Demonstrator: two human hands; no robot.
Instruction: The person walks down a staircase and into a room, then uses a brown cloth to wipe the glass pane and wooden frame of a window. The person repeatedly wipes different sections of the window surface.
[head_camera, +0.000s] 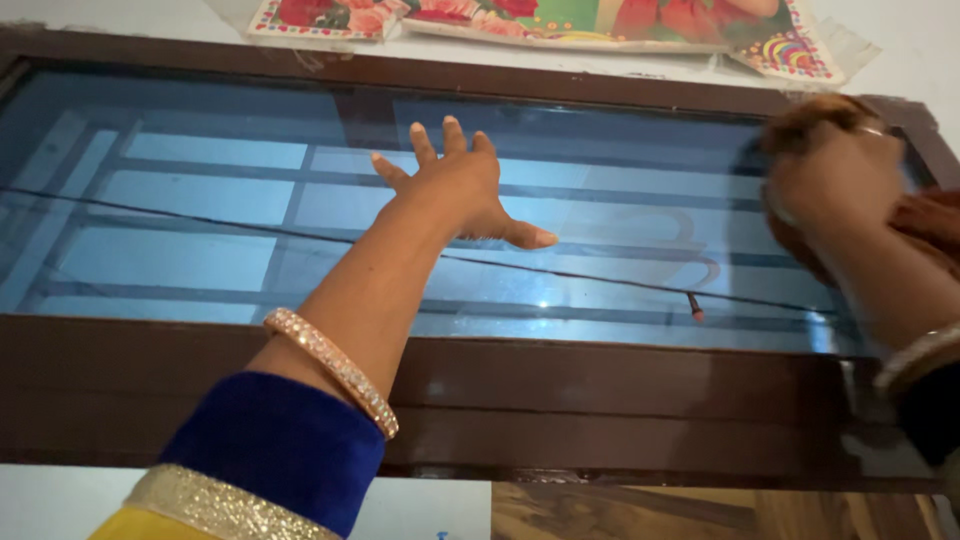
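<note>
- Left hand (455, 185) spread flat on the glass pane (220, 200), fingers apart, thumb out to the side, palm pressed to the surface, gripping nothing; a beaded bangle (330, 368) on that wrist, then a blue sleeve (275, 445) with a gold edge.
- Right hand (835, 175) up by the pane's top corner, blurred by movement, curled over something brown (815, 112) that looks like a cloth; fingers seemingly closed on it, though too smeared to be sure; a pale bangle (915, 355) on that wrist.
- Glass pane lying under both hands, inside a dark brown frame (600, 390); left palm near the middle of it, right hand against its far corner.
- Judged from the glass alone: wiping under way at the corner beneath the right hand; no clear line between cleaned and uncleaned glass, so share done and share left not readable; stretch beyond the left fingers and below the left wrist looking much the same as the rest.
- Thin dark line (620, 282) crossing the pane just below the left thumb; crack, wire or reflection, impossible to tell; small reddish mark (694, 306) lower down between the hands, kind unclear.
- Bars behind or mirrored in the glass, not separable from reflections.
- Bright flowered picture (560, 22) above the frame, beyond the left fingertips, cut off by the top edge.
- Right forearm cut off at the picture's side; what the right palm covers hidden.
</note>
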